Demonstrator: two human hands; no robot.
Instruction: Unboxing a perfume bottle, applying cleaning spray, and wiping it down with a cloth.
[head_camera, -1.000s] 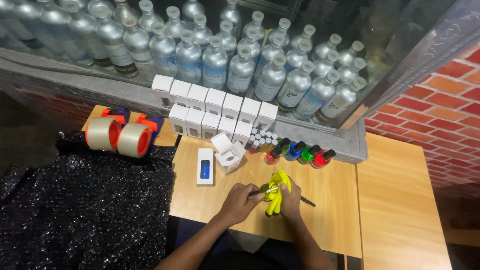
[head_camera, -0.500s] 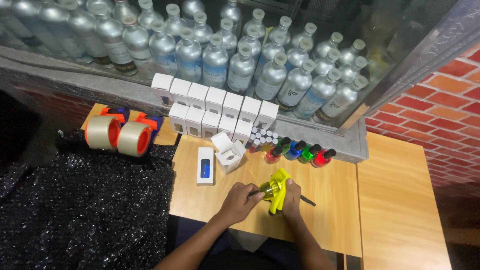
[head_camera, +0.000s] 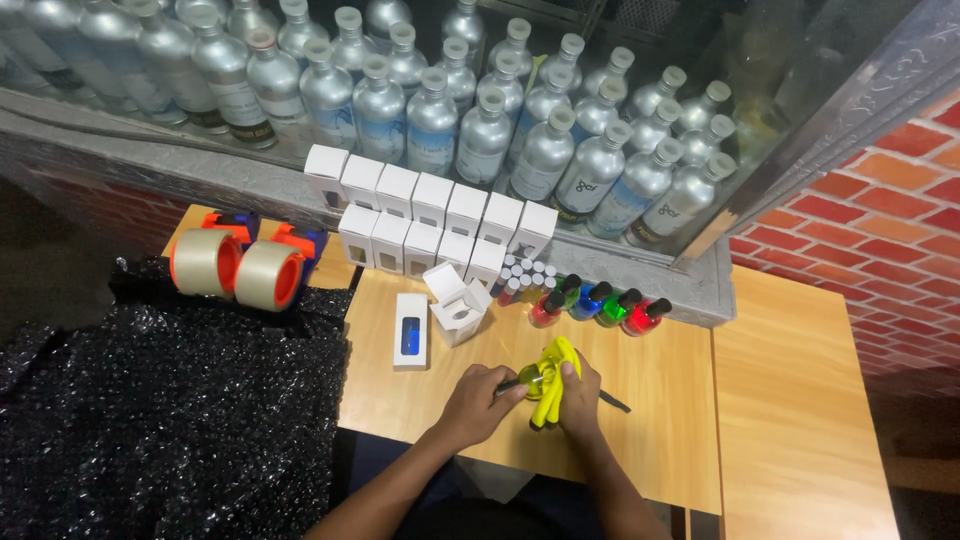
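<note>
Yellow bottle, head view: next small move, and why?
Probably keep rubbing the yellow cloth around the small yellow bottle. The left hand grips the bottle by its dark cap end, the right hand presses the cloth against it, and both are still over the wooden table, away from the open white box.
</note>
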